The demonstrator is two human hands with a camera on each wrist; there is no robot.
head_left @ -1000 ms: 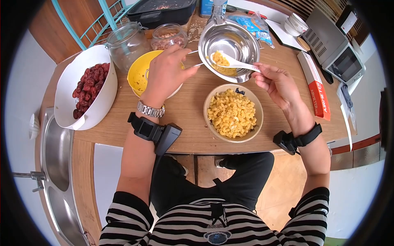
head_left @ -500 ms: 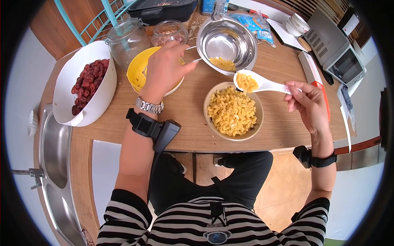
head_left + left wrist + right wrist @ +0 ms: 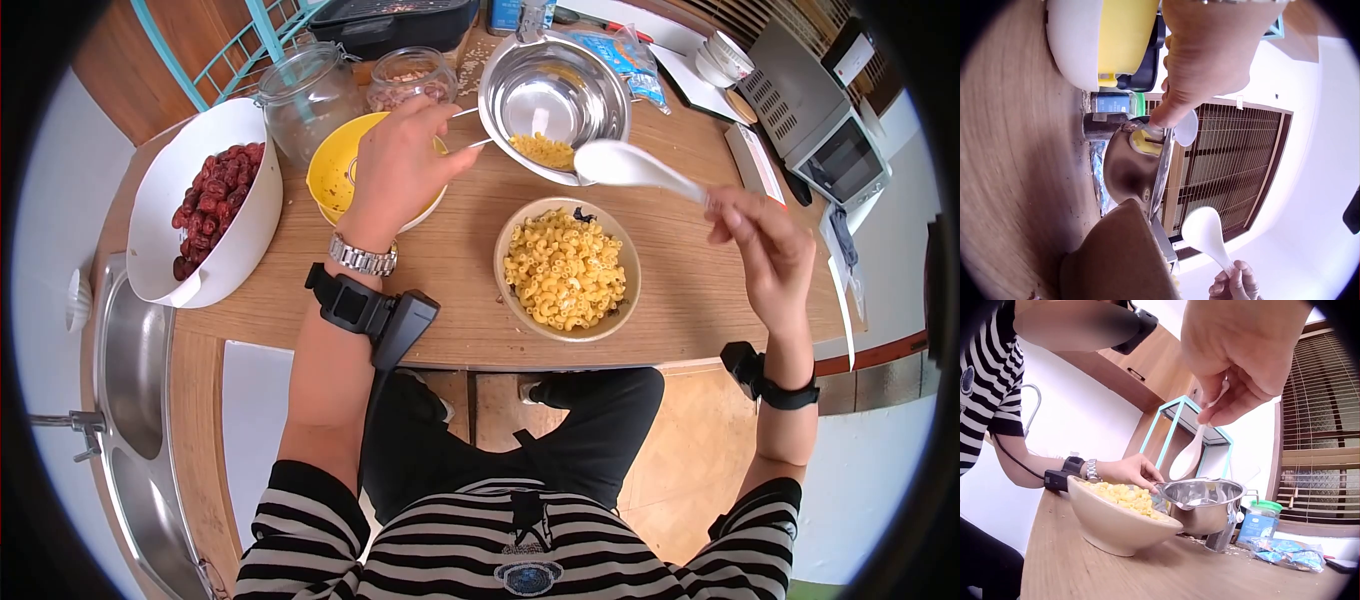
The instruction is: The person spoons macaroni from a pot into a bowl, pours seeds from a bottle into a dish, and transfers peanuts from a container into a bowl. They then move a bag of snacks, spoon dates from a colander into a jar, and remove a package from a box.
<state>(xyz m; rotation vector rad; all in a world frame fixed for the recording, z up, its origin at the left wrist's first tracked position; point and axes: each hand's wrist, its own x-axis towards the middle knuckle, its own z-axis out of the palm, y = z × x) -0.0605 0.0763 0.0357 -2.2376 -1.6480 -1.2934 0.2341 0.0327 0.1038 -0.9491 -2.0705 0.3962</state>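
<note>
The left hand (image 3: 405, 170) grips the wire handle of a steel bowl (image 3: 590, 85), which is tilted and raised off the table, with some macaroni (image 3: 542, 150) at its near side. The right hand (image 3: 765, 245) pinches the handle end of a white spoon (image 3: 625, 163), held over the bowl's near rim with its underside up in the head view. Below stands a beige bowl (image 3: 503, 290) heaped with macaroni (image 3: 565, 270). In the right wrist view the spoon (image 3: 1186, 459) hangs above the steel bowl (image 3: 1200, 519); the left hand (image 3: 1132, 472) is at that bowl's handle.
At the left are a white container (image 3: 240, 235) of red dates, a yellow bowl (image 3: 330, 165), and a glass jar (image 3: 310, 100) beside a smaller jar (image 3: 410, 82). Behind lies a blue packet (image 3: 615, 55). A long box (image 3: 755, 165) and a microwave (image 3: 835, 130) stand at the right.
The spoon, first in the steel bowl, came out holding macaroni toward the beige bowl; it is now turned over near the steel bowl's rim. The left hand has barely moved.
</note>
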